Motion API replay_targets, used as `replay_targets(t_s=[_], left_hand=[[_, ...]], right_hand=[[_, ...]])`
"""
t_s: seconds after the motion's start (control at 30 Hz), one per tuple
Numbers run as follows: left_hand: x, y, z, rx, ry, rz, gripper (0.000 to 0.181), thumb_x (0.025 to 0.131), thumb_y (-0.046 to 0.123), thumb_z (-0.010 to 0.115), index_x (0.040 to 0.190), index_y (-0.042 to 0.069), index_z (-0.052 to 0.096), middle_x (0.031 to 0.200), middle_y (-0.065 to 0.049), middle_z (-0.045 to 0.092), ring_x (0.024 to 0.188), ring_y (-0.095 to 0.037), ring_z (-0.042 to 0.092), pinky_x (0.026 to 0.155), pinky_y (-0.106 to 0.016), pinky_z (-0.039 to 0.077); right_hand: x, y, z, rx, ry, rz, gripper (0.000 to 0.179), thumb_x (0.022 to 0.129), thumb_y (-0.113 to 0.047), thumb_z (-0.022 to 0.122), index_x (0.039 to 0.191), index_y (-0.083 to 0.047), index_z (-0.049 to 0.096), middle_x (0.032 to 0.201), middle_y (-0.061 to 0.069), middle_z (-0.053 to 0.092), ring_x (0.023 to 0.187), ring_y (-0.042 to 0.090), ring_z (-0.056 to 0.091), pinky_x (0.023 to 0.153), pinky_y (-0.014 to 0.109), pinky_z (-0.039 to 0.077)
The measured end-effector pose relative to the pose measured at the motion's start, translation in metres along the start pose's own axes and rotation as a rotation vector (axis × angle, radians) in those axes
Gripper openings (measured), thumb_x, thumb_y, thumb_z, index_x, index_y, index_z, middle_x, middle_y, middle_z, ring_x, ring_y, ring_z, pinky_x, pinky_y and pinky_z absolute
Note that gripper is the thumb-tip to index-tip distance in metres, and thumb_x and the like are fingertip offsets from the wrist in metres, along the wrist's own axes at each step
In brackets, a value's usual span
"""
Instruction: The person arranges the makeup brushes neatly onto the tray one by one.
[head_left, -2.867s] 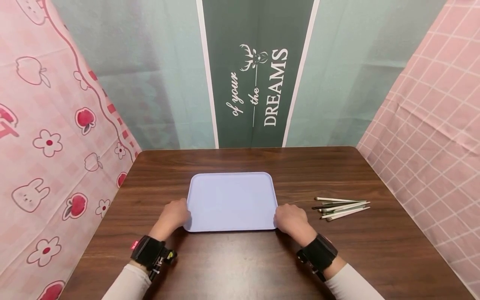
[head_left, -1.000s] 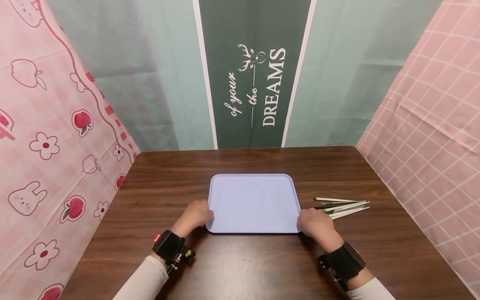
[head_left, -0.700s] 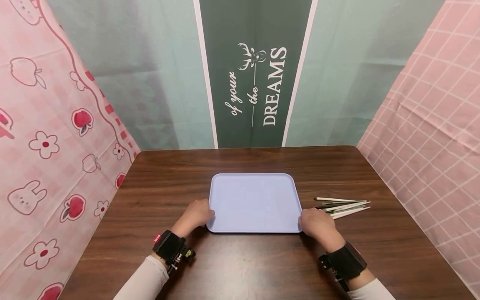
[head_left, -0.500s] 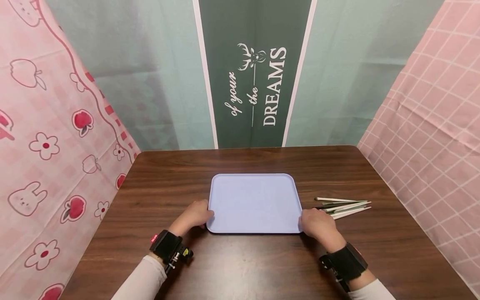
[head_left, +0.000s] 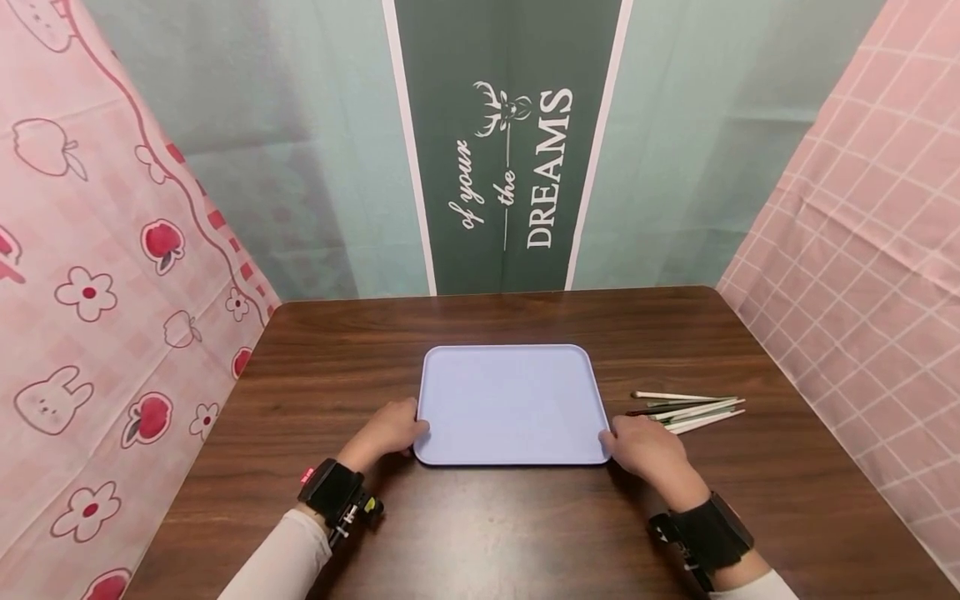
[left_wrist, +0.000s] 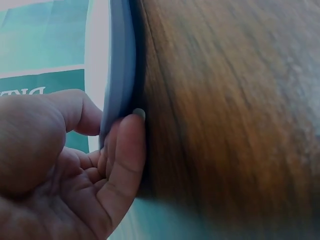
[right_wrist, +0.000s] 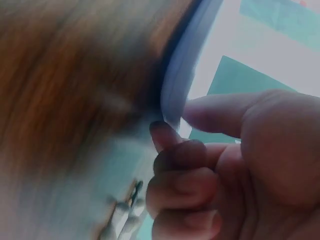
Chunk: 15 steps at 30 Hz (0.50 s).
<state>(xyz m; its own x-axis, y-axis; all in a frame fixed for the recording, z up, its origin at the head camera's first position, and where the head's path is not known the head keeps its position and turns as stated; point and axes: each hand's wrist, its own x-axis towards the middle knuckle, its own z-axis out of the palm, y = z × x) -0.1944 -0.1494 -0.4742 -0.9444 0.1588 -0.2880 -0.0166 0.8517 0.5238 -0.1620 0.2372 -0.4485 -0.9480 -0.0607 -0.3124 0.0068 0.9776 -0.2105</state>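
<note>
A pale lavender rectangular tray point(head_left: 513, 404) lies flat on the brown wooden table point(head_left: 480, 533). My left hand point(head_left: 392, 427) pinches its near left edge; in the left wrist view the thumb point(left_wrist: 82, 112) is over the rim and the fingers point(left_wrist: 129, 150) are curled beneath it. At the near right corner my right hand point(head_left: 647, 446) has thumb and index finger at the rim. In the right wrist view that thumb point(right_wrist: 215, 114) meets the rim's inner side, the index fingertip sits by its outer lower edge, and the other fingers point(right_wrist: 185, 185) are curled in.
Just beyond the right hand lies a loose bundle of slender brushes point(head_left: 693, 410) with white, green and dark handles, partly covered by the hand. A pink patterned cloth point(head_left: 150, 333) hangs at left, a pink checked one point(head_left: 862, 250) at right, a green curtain point(head_left: 337, 167) behind.
Both hands have slid the tray rightward towards the brushes; it then stays about still. In the last half second my right hand has shifted slightly outward, its thumb now more visible at the rim.
</note>
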Motion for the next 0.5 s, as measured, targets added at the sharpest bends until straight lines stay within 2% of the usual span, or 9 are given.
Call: replay_targets(t_s=[0.1,0.2,0.37,0.5], left_hand=[[-0.001,0.000,0.001,0.002,0.007,0.000,0.018,0.094,0.016,0.062,0.099,-0.001,0.060,0.072,-0.007,0.059,0.054,-0.017,0.060,0.050,-0.029,0.048],[-0.002,0.000,0.002,0.001,0.014,0.000,0.018,0.094,0.017,0.062,0.099,-0.001,0.060,0.072,-0.007,0.059,0.054,-0.017,0.060,0.051,-0.029,0.047],[-0.002,-0.001,0.002,0.012,0.018,0.004,0.019,0.094,0.017,0.062,0.100,-0.001,0.059,0.071,-0.007,0.059,0.054,-0.017,0.060,0.051,-0.029,0.047],[0.000,-0.002,0.003,0.018,0.020,0.007,0.020,0.094,0.017,0.062,0.101,-0.001,0.059,0.071,-0.007,0.059,0.054,-0.017,0.060,0.051,-0.029,0.046]], right_hand=[[-0.004,0.009,-0.005,0.019,0.036,-0.025,0.031,0.099,-0.030,0.057,0.102,-0.001,0.066,0.083,0.012,0.060,0.075,0.028,0.057,0.064,0.046,0.047],[-0.008,0.022,-0.009,0.023,0.101,-0.075,0.025,0.098,-0.025,0.059,0.101,-0.002,0.066,0.088,0.012,0.063,0.078,0.027,0.059,0.068,0.048,0.048],[-0.013,0.050,-0.011,0.026,0.258,-0.230,0.008,0.090,-0.011,0.065,0.094,-0.004,0.066,0.087,0.008,0.061,0.075,0.022,0.057,0.069,0.046,0.048],[-0.013,0.077,-0.011,-0.013,0.378,-0.369,0.015,0.079,0.000,0.070,0.094,-0.002,0.066,0.090,0.009,0.061,0.081,0.027,0.061,0.071,0.047,0.049]])
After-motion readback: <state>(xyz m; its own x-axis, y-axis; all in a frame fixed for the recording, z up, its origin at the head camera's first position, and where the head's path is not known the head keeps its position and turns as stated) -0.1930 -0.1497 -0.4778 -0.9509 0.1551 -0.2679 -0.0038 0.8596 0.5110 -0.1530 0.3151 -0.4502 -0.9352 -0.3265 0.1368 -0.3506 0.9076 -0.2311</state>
